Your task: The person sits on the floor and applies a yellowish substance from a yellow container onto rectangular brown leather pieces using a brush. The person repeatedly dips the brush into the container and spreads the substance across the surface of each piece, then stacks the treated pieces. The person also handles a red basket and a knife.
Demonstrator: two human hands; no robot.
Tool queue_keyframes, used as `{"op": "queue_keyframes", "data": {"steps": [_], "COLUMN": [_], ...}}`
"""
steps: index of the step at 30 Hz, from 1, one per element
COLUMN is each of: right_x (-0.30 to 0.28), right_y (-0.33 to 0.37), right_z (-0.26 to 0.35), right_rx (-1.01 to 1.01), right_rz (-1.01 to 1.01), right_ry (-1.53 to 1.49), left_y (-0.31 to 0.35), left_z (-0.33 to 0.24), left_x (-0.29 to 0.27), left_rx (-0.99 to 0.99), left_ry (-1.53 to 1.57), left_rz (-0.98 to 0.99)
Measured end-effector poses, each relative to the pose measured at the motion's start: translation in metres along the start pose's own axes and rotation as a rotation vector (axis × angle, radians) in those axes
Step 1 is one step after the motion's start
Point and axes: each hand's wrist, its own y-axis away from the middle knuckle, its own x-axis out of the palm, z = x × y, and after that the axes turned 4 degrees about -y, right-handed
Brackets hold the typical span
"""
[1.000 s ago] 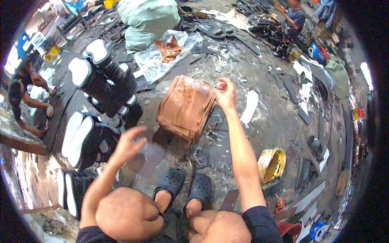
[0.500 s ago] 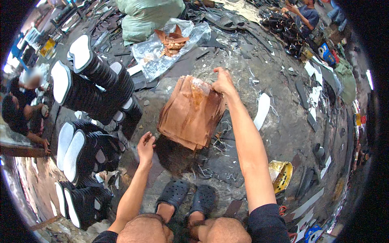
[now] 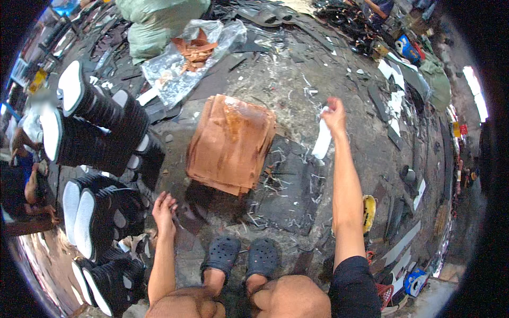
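Note:
A stack of brown sheets lies on the floor in front of my feet, with a shiny amber smear near its far edge. To the right of it, my right hand has its fingers closed at the far end of a curved white strip. The strip's other end points back toward me, at floor level. My left hand hovers left of the stack and nearer to me. Its fingers are loosely bent and apart, with nothing in them.
Piles of black shoe soles with white tops stand at the left. Beyond the stack, a clear plastic sheet holds brown scraps, beside a pale green sack. A yellow container sits behind my right forearm. Another person is at the far left.
My right hand has left the stack's far right corner and moved right to the white strip. My left hand has drawn back from the stack a little. The view has shifted right.

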Motion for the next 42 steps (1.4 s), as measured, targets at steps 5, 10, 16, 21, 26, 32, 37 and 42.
{"op": "queue_keyframes", "data": {"steps": [5, 10, 16, 21, 26, 32, 37, 42], "right_x": [0.06, 0.073, 0.043, -0.003, -0.003, -0.008, 0.024, 0.033], "right_y": [0.118, 0.152, 0.195, 0.196, 0.193, 0.183, 0.197, 0.209], "right_z": [-0.007, 0.023, 0.093, 0.101, 0.153, 0.21, 0.242, 0.266], "right_rx": [0.049, 0.006, -0.095, 0.0, -0.237, -0.152, -0.041, -0.146], "right_rz": [0.054, 0.17, 0.544, 0.257, 0.139, 0.226, 0.385, 0.31], "right_ry": [-0.17, 0.157, 0.503, 0.1, 0.083, -0.167, 0.063, 0.247], "left_y": [-0.021, -0.043, -0.033, -0.013, -0.029, -0.021, -0.044, -0.015], "left_z": [0.008, 0.01, -0.006, -0.029, -0.014, -0.047, -0.033, -0.049], "left_x": [0.011, 0.06, 0.097, 0.112, 0.09, 0.134, 0.158, 0.139], "left_rx": [-0.167, -0.303, -0.349, -0.322, 0.189, -0.237, -0.108, -0.168], "left_ry": [0.206, 0.494, 0.425, 0.632, 0.534, 0.497, 0.352, 0.307], "left_rz": [0.108, 0.418, 0.277, 0.138, -0.008, 0.515, 0.927, 0.762]}}
